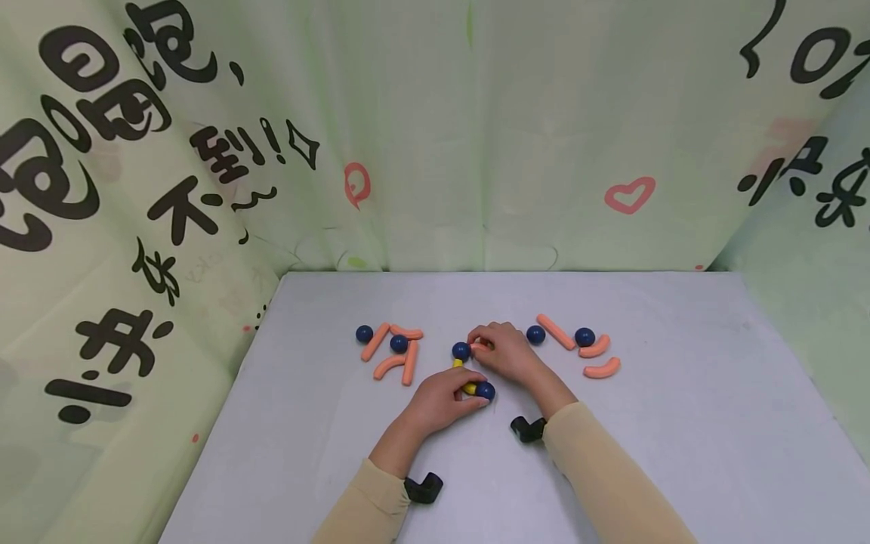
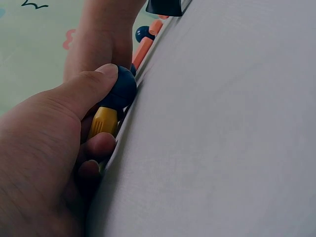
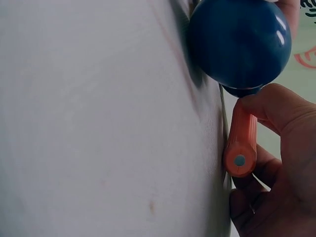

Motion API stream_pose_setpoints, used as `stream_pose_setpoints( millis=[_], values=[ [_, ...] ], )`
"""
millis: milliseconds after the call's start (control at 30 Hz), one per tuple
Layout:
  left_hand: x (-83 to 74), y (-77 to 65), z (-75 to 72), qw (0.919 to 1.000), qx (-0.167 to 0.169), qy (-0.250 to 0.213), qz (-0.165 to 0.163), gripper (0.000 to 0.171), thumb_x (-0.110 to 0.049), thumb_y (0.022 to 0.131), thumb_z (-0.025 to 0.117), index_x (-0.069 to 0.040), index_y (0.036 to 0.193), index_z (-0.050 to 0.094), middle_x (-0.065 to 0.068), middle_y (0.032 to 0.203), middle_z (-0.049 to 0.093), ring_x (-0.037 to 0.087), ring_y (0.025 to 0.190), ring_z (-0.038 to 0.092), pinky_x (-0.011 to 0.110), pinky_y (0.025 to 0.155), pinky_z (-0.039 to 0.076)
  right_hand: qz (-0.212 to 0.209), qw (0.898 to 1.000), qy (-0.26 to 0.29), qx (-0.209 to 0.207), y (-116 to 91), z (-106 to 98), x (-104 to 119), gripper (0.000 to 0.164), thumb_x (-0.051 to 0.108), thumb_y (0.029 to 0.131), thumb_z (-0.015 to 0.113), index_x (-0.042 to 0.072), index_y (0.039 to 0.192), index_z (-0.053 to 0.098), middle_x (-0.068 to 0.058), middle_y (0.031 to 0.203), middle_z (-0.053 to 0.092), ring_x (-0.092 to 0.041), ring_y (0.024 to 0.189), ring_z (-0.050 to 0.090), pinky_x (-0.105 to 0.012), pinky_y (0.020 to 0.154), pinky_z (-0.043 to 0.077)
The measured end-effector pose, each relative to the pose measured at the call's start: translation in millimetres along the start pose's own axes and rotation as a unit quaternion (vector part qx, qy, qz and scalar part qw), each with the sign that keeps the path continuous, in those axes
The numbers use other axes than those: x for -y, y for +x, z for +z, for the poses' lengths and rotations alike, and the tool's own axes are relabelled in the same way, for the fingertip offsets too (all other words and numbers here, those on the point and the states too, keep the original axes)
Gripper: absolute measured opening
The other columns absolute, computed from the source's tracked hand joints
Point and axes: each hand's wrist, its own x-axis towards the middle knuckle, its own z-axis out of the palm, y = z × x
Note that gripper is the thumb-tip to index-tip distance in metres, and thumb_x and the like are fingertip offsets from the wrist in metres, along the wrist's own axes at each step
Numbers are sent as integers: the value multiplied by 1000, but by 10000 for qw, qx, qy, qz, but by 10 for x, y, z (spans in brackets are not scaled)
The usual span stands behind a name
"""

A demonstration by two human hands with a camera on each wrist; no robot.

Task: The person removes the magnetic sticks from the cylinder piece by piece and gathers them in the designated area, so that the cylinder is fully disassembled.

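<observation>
My left hand (image 1: 438, 400) holds a joined piece of blue balls and yellow magnetic rods low on the table. Its thumb presses on the near blue ball (image 2: 121, 89), and fingers curl beneath the ridged yellow rod (image 2: 103, 122). Part of the piece is hidden behind that hand. Another blue ball (image 1: 461, 350) tops a short yellow rod (image 1: 458, 363) farther back. Between thumb and fingers, my right hand (image 1: 511, 355) pinches an orange magnetic rod (image 3: 241, 131), a grey disc showing in its end. The rod's far end is close to the back ball; whether they touch, I cannot tell.
Left of my hands lie several orange rods (image 1: 409, 364), straight and curved, with two blue balls (image 1: 364, 334). On the right are two more blue balls (image 1: 535, 335), a straight orange rod (image 1: 556, 332) and curved ones (image 1: 602, 369). A printed curtain (image 1: 435, 136) surrounds the white table (image 1: 680, 393).
</observation>
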Motion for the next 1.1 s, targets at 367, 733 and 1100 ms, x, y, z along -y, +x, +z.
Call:
stream_pose_setpoints(
  millis=[367,733,1100],
  values=[
    [-10,7,-1,10000,5,24,-16,41,-56,90,64,-36,125,64,-17,94,60,1,73,48,18,67,41,48,9996,284,5,-36,-53,-24,13,27,96,63,25,109,67,1,87,59,-20,85,50,-32,74,40],
    [-25,2,-1,9999,5,92,-86,41,-55,90,64,-35,126,64,-16,99,61,2,74,48,17,66,41,263,9983,521,-55,-247,-187,-99,18,35,99,60,26,113,66,1,92,59,-16,84,51,-33,74,42],
    [-8,-2,13,9999,39,-20,-138,41,-57,90,64,-37,126,64,-17,104,62,2,74,49,18,66,42,622,9952,678,-330,-530,-382,-298,22,38,98,60,24,116,66,1,93,58,-17,73,52,-31,66,43]
  ],
)
